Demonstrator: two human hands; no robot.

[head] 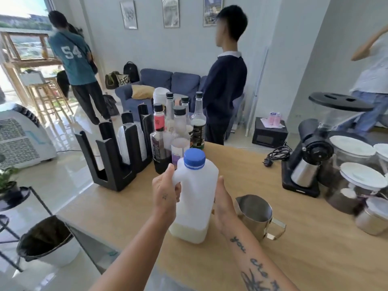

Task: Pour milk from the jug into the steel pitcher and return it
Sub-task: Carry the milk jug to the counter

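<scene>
A white plastic milk jug [196, 196] with a blue screw cap [194, 158] stands upright on the wooden counter [315, 248], with only a shallow layer of milk at its bottom. My left hand [164, 194] is wrapped around the jug's handle. Flat against the jug's right side lies my right hand [223, 203]. The steel pitcher [255, 215] stands just right of that hand, its spout toward the jug and its handle pointing right. I cannot see inside the pitcher well enough to tell whether it holds milk.
Several syrup bottles [178, 131] cluster right behind the jug. A black cup and lid holder [117, 156] stands at the counter's left end. A coffee grinder [310, 160] and lidded jars [361, 181] fill the right side. A bin [46, 240] sits on the floor at left. People stand beyond the counter.
</scene>
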